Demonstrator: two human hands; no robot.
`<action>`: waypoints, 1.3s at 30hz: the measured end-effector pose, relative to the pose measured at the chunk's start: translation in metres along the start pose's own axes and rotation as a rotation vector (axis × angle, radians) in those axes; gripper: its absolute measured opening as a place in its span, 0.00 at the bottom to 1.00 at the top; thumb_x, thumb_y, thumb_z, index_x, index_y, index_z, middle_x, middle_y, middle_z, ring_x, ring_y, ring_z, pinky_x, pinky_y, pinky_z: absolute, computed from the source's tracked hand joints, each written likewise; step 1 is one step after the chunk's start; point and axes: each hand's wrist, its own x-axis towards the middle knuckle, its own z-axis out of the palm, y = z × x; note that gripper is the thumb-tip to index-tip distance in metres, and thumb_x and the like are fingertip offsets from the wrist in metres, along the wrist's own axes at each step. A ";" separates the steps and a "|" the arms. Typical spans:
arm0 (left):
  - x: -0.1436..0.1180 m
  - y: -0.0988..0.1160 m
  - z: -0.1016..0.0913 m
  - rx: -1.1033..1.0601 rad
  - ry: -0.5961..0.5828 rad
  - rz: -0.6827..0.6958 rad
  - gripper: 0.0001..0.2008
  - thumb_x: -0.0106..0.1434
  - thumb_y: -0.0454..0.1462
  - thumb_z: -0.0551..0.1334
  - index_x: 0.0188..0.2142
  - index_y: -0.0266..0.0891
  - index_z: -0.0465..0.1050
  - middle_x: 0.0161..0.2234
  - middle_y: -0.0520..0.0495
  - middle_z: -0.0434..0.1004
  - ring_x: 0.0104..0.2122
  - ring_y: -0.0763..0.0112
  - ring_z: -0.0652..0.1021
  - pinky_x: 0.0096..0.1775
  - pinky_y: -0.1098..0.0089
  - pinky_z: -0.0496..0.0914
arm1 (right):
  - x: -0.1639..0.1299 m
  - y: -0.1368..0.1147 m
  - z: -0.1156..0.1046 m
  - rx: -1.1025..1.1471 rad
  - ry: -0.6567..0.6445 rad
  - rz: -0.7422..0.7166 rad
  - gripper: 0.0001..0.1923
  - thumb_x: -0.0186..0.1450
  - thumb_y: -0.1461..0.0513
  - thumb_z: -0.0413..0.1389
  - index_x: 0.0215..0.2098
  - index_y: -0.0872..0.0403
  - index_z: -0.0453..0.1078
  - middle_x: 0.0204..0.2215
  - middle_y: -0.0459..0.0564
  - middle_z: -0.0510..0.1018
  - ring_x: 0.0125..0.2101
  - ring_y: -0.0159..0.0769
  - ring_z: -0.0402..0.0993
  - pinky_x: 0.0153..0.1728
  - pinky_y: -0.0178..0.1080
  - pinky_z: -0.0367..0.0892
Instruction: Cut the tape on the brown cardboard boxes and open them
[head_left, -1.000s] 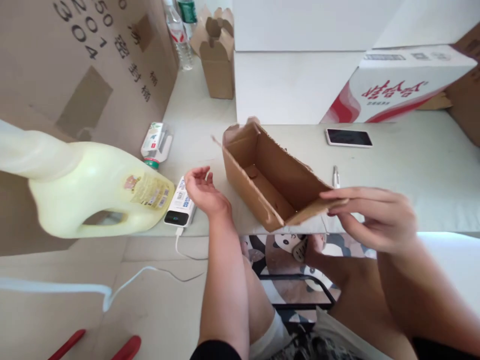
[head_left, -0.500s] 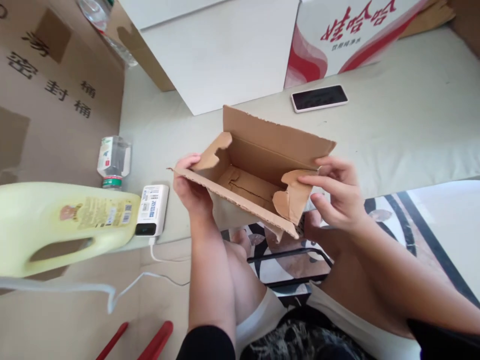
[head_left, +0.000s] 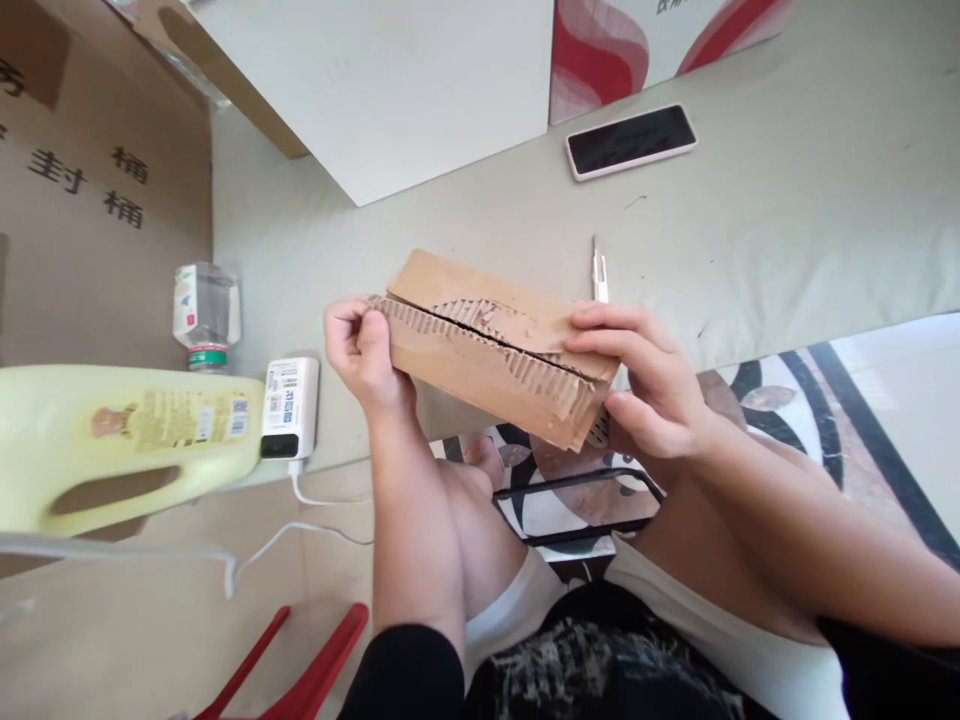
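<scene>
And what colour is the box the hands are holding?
The box is brown, seen best in the head view.

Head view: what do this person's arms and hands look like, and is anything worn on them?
The left hand and right hand are bare: no gloves, rings, watch or bracelet visible. Both forearms are uncovered, without visible markings. Black sleeves show at the upper end of each arm.

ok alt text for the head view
A person's left hand and right hand hold opposite ends of a cardboard box, its ragged flaps nearly meeting on top. Beyond lie a phone and a slim white tool.
</scene>
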 end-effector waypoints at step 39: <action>-0.021 -0.019 0.001 0.214 -0.136 0.133 0.15 0.67 0.46 0.57 0.33 0.44 0.79 0.36 0.46 0.76 0.51 0.56 0.77 0.59 0.48 0.67 | -0.017 -0.001 -0.035 0.192 -0.028 0.079 0.17 0.67 0.48 0.55 0.29 0.48 0.79 0.46 0.51 0.74 0.54 0.47 0.72 0.68 0.59 0.58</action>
